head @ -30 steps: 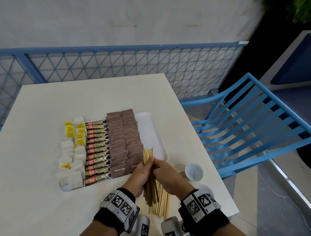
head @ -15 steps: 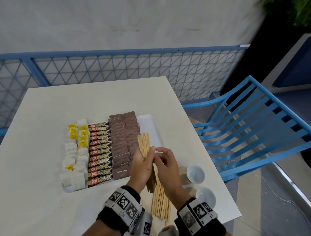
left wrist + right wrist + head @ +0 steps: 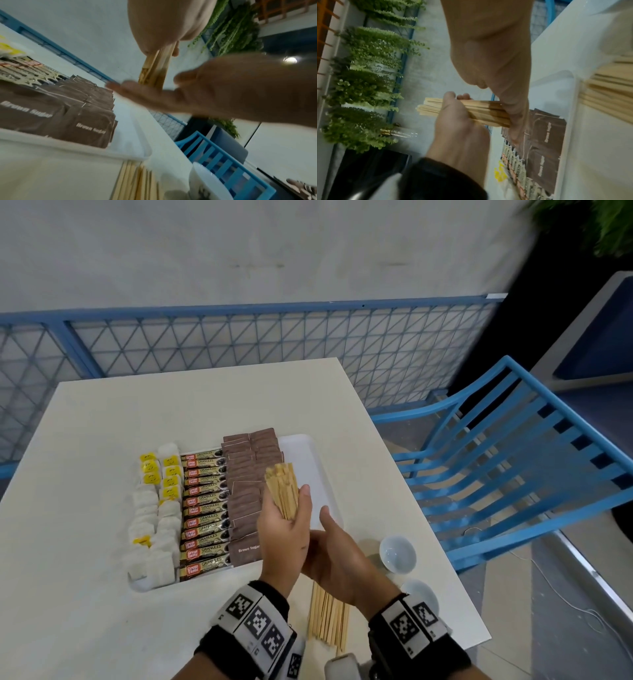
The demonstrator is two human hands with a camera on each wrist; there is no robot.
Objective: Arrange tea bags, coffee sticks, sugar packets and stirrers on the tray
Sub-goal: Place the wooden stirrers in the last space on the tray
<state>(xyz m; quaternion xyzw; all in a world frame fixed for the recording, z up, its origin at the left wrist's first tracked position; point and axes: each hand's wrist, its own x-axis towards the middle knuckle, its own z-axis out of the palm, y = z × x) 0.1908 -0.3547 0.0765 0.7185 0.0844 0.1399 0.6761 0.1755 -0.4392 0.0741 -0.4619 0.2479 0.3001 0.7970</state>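
Note:
My left hand (image 3: pixel 284 529) grips a bundle of wooden stirrers (image 3: pixel 282 487), held tilted above the right side of the white tray (image 3: pixel 308 460). My right hand (image 3: pixel 339 556) lies with straight fingers against the bundle's lower ends; the left wrist view shows that flat right hand (image 3: pixel 223 92) touching the stirrer bundle (image 3: pixel 154 70). On the tray lie rows of tea bags (image 3: pixel 154 508), coffee sticks (image 3: pixel 205 508) and brown sugar packets (image 3: pixel 246 484). More loose stirrers (image 3: pixel 329 618) lie on the table below my hands.
Two small white bowls (image 3: pixel 397 553) (image 3: pixel 421 594) stand near the table's right front edge. A blue slatted chair (image 3: pixel 513 474) is right of the table (image 3: pixel 171 405). A blue mesh railing runs behind it.
My left hand lifted a bundle of stirrers off the pile and raised it forward over the tray. My right hand moved from pinching the bundle's top to its lower end.

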